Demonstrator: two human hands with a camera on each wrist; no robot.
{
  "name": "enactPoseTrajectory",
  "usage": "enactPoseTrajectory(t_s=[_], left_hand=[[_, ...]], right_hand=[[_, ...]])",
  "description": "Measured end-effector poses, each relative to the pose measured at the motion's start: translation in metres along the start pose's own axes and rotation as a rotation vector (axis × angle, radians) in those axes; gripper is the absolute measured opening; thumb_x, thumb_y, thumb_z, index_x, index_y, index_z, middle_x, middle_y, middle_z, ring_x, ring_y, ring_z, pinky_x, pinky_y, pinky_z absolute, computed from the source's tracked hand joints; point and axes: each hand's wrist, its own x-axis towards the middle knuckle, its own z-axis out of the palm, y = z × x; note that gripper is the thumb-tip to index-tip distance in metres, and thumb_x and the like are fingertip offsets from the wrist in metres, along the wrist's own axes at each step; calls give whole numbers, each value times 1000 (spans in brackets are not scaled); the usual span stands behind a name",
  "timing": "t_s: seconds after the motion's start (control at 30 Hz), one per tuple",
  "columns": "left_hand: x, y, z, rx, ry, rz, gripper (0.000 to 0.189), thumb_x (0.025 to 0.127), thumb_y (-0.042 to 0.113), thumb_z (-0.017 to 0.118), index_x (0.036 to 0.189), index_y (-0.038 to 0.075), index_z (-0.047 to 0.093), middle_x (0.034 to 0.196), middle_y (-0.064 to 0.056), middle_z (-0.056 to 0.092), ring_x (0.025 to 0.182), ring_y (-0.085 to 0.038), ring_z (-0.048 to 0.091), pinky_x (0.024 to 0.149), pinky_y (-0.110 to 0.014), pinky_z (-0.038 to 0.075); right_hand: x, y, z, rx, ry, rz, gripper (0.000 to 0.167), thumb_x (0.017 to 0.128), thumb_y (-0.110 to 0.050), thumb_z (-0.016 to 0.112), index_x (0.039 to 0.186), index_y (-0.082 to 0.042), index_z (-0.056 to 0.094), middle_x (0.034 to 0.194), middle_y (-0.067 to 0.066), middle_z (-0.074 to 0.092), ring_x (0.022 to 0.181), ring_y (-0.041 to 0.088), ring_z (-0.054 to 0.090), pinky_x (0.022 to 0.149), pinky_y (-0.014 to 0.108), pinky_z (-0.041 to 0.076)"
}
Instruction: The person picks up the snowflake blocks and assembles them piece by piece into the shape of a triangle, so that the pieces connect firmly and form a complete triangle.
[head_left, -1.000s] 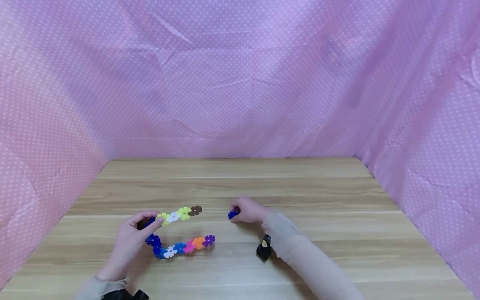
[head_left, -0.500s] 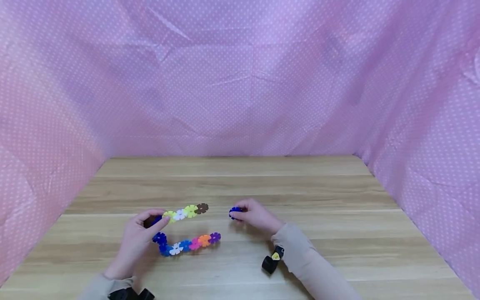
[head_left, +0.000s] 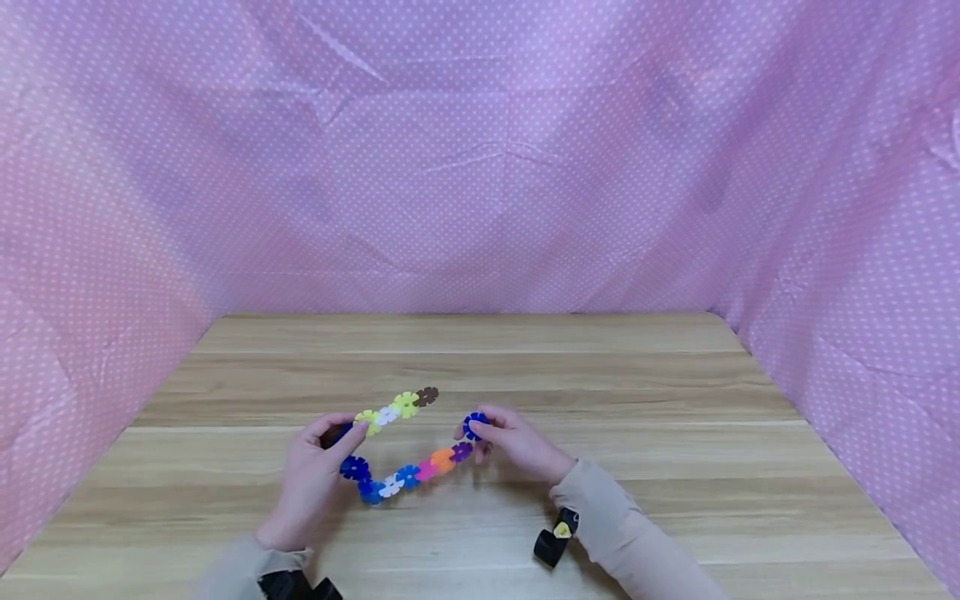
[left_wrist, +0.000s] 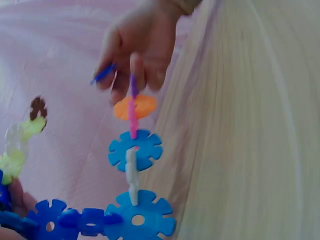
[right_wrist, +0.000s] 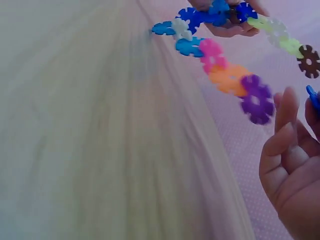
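My left hand [head_left: 311,471] pinches a chain of interlocking snowflake discs near its bend. One arm of the chain runs from yellow-green and white discs to a brown disc [head_left: 427,397] at its tip. Along the other arm come dark blue, light blue, white, pink [right_wrist: 212,54], orange [left_wrist: 136,107] and, at the end, a purple disc [right_wrist: 257,100]. Between thumb and fingertips my right hand [head_left: 521,444] pinches a single dark blue snowflake disc [head_left: 475,426], close beside the purple end. Fingers of the left hand hide part of the bend.
A wooden table [head_left: 637,375] lies under both hands, with a pink dotted cloth [head_left: 480,167] hanging behind and at the sides. Each wrist wears a black camera mount, the right one [head_left: 553,542] low over the table.
My left hand has moved right with the chain, bringing its purple end up to the right hand. The blue disc in my right hand now faces the head camera more fully.
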Motion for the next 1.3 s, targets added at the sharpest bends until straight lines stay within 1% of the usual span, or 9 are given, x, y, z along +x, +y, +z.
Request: enactPoseTrajectory(t_s=[0.07, 0.2, 0.37, 0.5, 0.67, 0.8, 0.97, 1.07, 1.3], left_hand=[[0, -1, 10, -131, 15, -32, 3, 90, 15, 66, 91, 17, 66, 89, 8, 57, 83, -7, 54, 77, -18, 51], [0, -4, 29, -352, 30, -58, 17, 92, 8, 60, 83, 21, 64, 86, 8, 58, 80, -5, 57, 80, -18, 53], [-5, -10, 50, -426, -23, -76, 13, 97, 8, 52, 106, 9, 61, 97, 5, 56, 90, -5, 57, 87, -20, 50], [-8, -14, 62, -297, -137, -92, 35, 98, 12, 50, 130, -1, 48, 112, -2, 54, 102, -11, 57, 93, -23, 49], [-7, -19, 70, -34, -300, -73, 43, 92, 11, 59, 132, 0, 49, 117, -13, 59, 104, -22, 59, 89, -28, 50], [-3, -23, 72, 180, -451, -32, 47, 87, 15, 66, 130, 1, 51, 113, -12, 64, 103, -23, 61, 90, -34, 52], [6, -20, 76, 391, -628, 28, 43, 85, 21, 69, 121, 0, 57, 104, -7, 65, 96, -19, 61, 85, -35, 53], [13, -16, 82, 464, -636, 21, 39, 87, 26, 67, 116, 1, 59, 102, -7, 65, 91, -16, 61, 78, -33, 53], [27, -14, 99, 550, -523, 22, 44, 89, 25, 66, 121, -3, 53, 106, -15, 65, 84, -18, 62, 72, -34, 54]], right_hand=[[0, 3, -2, 3, 28, 13, 34, 101, -20, 42, 108, 11, 54, 96, 19, 64, 73, 8, 59, 75, 26, 52], [1, 6, -6, 23, 158, 48, 37, 101, -23, 42, 105, 12, 52, 88, 4, 62, 79, 9, 60, 79, 27, 51], [4, 5, -13, 101, 382, 58, 31, 101, -16, 43, 101, 14, 51, 84, 7, 59, 74, 8, 57, 73, 23, 50], [6, 1, -22, 155, 510, 66, 23, 100, -11, 44, 90, 8, 52, 76, 5, 54, 65, 7, 51, 62, 19, 47], [4, -5, -32, 191, 573, 82, 19, 100, -11, 44, 84, -3, 51, 71, -1, 50, 62, 7, 45, 56, 17, 40], [3, -7, -38, 178, 568, 102, 20, 100, -14, 46, 82, -5, 50, 70, -1, 49, 60, 7, 42, 52, 18, 36], [2, -3, -42, 103, 460, 207, 24, 98, -17, 51, 83, 2, 52, 70, 3, 50, 59, 10, 41, 52, 19, 36], [3, 3, -43, 61, 389, 277, 26, 97, -20, 53, 87, 4, 54, 71, 3, 51, 61, 11, 43, 54, 19, 37], [9, 13, -40, 105, 289, 336, 19, 95, -17, 54, 86, -1, 58, 70, 0, 50, 57, 8, 44, 51, 18, 38]])
